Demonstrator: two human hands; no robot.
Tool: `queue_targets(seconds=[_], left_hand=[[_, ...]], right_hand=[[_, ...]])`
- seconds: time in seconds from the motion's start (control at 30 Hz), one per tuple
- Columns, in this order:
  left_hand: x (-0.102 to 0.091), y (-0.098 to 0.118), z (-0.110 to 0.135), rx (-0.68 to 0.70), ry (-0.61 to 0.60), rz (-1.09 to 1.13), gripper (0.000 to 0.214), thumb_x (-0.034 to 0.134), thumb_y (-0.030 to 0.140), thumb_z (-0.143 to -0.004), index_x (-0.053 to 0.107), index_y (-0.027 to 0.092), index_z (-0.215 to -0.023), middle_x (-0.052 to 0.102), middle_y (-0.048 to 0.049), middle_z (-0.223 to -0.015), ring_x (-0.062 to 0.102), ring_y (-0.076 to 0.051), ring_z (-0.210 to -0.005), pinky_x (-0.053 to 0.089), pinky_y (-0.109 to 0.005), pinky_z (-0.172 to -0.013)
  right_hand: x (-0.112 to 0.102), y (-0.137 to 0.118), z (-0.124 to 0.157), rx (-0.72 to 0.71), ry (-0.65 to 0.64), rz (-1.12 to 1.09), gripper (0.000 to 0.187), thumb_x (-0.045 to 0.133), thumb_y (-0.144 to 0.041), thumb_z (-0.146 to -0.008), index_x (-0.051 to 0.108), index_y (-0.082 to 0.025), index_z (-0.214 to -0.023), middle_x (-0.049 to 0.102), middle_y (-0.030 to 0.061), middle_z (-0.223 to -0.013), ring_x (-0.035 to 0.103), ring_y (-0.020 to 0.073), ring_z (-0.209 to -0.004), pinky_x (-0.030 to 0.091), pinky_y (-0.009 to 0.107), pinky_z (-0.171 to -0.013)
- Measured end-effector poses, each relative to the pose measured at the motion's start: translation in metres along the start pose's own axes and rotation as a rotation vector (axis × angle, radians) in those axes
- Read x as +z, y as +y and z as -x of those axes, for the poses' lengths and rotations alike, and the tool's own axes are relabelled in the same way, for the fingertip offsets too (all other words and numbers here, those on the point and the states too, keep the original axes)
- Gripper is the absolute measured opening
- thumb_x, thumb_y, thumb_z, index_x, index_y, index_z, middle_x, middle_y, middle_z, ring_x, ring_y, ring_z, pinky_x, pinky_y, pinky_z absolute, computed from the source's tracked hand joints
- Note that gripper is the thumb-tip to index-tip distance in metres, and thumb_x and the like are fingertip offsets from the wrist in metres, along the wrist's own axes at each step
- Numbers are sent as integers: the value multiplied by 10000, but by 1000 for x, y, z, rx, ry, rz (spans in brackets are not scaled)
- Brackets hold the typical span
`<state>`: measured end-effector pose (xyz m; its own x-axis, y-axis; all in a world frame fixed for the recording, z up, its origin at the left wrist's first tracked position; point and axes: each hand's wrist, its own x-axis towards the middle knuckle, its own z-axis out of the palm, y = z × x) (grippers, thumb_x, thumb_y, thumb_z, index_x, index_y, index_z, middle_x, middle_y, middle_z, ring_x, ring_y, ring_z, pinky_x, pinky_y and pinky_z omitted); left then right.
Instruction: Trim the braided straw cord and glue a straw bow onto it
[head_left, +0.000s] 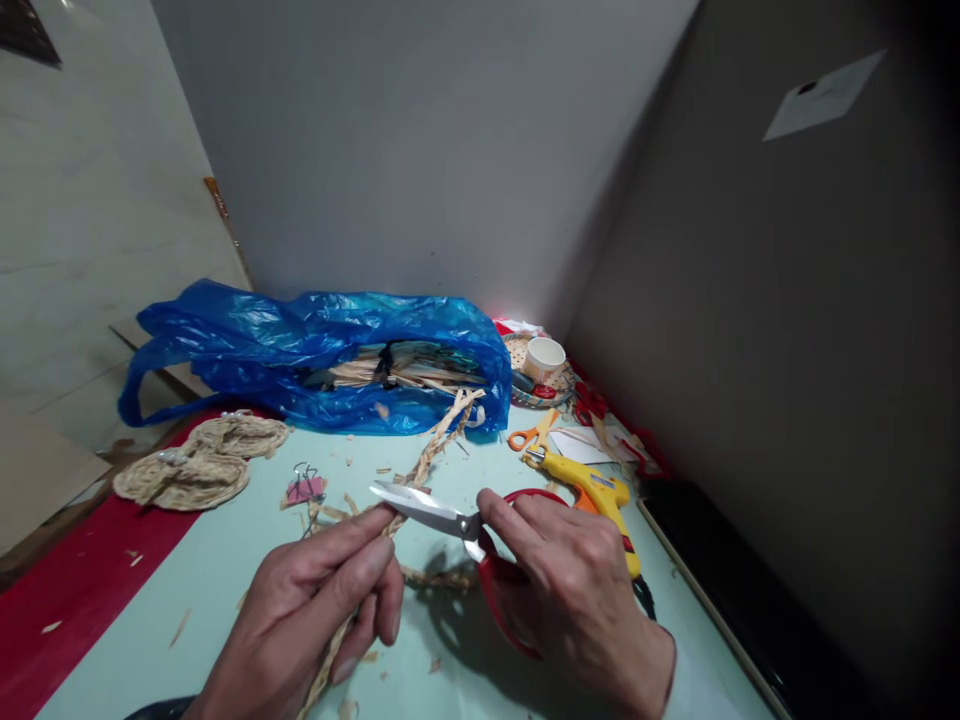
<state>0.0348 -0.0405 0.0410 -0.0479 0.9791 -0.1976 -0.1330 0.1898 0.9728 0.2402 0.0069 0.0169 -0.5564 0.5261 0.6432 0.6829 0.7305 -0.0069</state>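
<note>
Braided straw cord (429, 462) runs, in the head view, over the middle of the pale green surface (187, 575), its loose end pointing toward the far edge and its other length trailing below the left hand (319, 585). That hand pinches the braid between thumb and fingers. The right hand (577, 565) is wrapped around the red handles of the scissors (424, 508), whose blades cross the cord just beside the left fingertips; whether they touch it, I cannot tell. A blue plastic bag (300, 315) lies along the far edge, coiled straw pieces (184, 478) near the left edge, a yellow glue gun (596, 483) toward the right edge.
</note>
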Motion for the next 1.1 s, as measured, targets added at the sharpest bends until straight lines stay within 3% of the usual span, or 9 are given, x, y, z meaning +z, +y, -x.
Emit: queue_targets(seconds=[0.13,0.2,0.27,0.33,0.43,0.53,0.7,0.87,1.1], left_hand=[[0,-2,1,14,18,16,318,777,449,-731,757,141,-806,629,-18,-511,404,-59,-379,251,-209,-417],[0,-3,2,-27,19,76,383,784,451,-729,760,161,-979,638,-11,-508,412,-56,-384,259,-185,-417],[1,-2,3,-84,14,142,485,789,448,-726,722,184,-1128,646,-6,-495,412,-59,-384,260,-168,-412],[2,0,3,-100,1,194,449,809,416,-707,732,189,-1086,667,-13,-513,431,-65,-396,298,-169,-419],[5,1,3,-86,-5,258,278,831,331,-673,749,196,-901,708,-20,-606,456,-63,-439,366,-168,-460],[7,0,1,-108,19,266,238,822,307,-687,744,205,-888,701,-13,-631,371,-50,-436,327,-167,-445],[8,-7,-1,-176,-18,92,286,817,422,-707,737,178,-830,597,13,-493,299,-48,-449,223,-155,-441],[10,-8,-3,-129,-28,10,290,826,422,-675,725,177,-793,645,-1,-570,370,-55,-465,267,-164,-456],[15,-9,-1,-2,55,-248,199,797,374,-666,711,194,-678,615,8,-507,509,-121,-504,375,-199,-479]], right_hand=[[1,1,1,3,-7,-16,248,478,-159,-913,597,-148,-1131,601,14,-679,515,169,-557,313,307,-532],[1,2,-2,75,9,-132,212,478,-168,-897,615,-156,-1058,585,6,-663,503,155,-546,324,289,-521],[0,3,-7,242,34,-303,126,506,-191,-889,614,-179,-953,561,-14,-641,479,131,-532,338,260,-514],[-1,4,-13,453,52,-482,63,557,-243,-894,603,-199,-902,559,-28,-629,471,119,-527,360,244,-519],[-2,4,-21,726,40,-838,169,657,-365,-863,592,-217,-913,637,-11,-684,532,130,-560,413,245,-532],[-3,1,-25,884,8,-1213,301,785,-388,-767,587,-230,-929,688,-11,-763,588,128,-608,459,229,-549],[-2,-6,-24,922,-40,-1544,305,854,-291,-714,617,-209,-889,671,-37,-758,583,100,-628,457,196,-575],[-2,-7,-22,930,-63,-1778,336,810,-312,-784,574,-222,-1006,633,-40,-768,572,101,-632,436,202,-573],[-5,-8,-22,899,-54,-1638,380,826,-257,-748,570,-214,-1026,658,-28,-816,556,93,-626,425,204,-565]])
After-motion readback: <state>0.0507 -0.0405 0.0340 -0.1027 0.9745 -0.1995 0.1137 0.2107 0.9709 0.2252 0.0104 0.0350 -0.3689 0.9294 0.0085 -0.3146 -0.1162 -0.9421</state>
